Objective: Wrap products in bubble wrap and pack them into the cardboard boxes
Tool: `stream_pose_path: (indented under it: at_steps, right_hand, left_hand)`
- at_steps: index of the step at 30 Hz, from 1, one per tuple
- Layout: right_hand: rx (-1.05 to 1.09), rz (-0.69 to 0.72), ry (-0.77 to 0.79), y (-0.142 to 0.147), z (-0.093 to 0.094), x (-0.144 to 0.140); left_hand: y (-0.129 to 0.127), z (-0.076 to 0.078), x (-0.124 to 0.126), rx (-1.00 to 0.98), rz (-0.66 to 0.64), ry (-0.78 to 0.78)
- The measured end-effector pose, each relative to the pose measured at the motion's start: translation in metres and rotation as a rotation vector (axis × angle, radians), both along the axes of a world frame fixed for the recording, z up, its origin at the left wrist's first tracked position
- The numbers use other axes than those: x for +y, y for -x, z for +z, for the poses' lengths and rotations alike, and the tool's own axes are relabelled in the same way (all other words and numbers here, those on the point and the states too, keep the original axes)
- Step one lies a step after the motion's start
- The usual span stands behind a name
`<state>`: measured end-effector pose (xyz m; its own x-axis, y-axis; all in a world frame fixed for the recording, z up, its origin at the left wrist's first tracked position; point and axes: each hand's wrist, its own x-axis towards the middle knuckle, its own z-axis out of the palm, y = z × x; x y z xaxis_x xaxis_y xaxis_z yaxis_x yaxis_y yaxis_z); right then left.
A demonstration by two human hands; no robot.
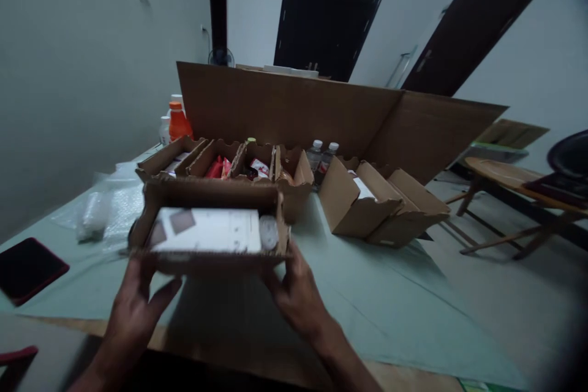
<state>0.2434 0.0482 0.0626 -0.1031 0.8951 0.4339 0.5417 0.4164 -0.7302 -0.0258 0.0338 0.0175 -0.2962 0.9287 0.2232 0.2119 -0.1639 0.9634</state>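
An open-topped cardboard box (211,263) is held up above the table's near side, tipped so that its inside shows. Inside it lie a white carton (225,229) with greyish squares on one end and a small clear, rounded item (268,233) that is blurred. My left hand (133,300) grips the box at its lower left corner, thumb stretched under the front. At the lower right corner my right hand (294,288) holds the other end. Fingertips of both hands are partly hidden by the cardboard.
Behind stands a row of cardboard boxes (294,196) with packets; more boxes (381,208) are at right. A tall cardboard sheet (285,104), clear bottles (315,156) and an orange bottle (178,122) stand beyond. Bubble wrap (122,202) and a dark tablet (30,269) lie left.
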Motion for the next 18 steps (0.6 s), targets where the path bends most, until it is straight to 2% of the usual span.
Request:
stream_pose_path:
  at_steps: [2,3,5,7,9,10,12,14,18]
  right_hand:
    - [0.003,-0.083,0.015,-0.011,0.02,0.016]
    - [-0.003,-0.148,0.032,-0.022,0.026,0.019]
    - [-0.055,-0.286,0.062,-0.051,0.027,0.011]
    - [-0.103,-0.445,0.081,-0.076,0.013,-0.012]
    - [-0.105,-0.511,0.068,-0.088,-0.012,-0.04]
    - [-0.097,-0.508,0.059,-0.087,-0.027,-0.051]
    - [-0.08,-0.433,0.092,-0.076,-0.052,-0.065]
    - [-0.053,-0.352,0.156,-0.065,-0.068,-0.065]
    - [0.041,-0.199,0.278,-0.075,-0.072,-0.045]
  left_hand:
    - [-0.024,0.031,0.028,-0.066,-0.076,-0.054]
    - [-0.039,0.04,0.039,-0.104,-0.109,-0.067]
    - [-0.069,0.041,0.048,-0.145,-0.224,-0.088]
    - [-0.089,0.023,0.034,-0.116,-0.372,-0.081]
    - [-0.093,-0.005,0.009,-0.125,-0.441,0.009]
    - [-0.088,-0.021,-0.002,-0.142,-0.428,0.079]
    - [-0.071,-0.045,-0.013,-0.162,-0.319,0.193]
    - [-0.052,-0.056,-0.008,-0.142,-0.231,0.24]
    - [-0.035,-0.057,0.011,-0.086,-0.208,0.202]
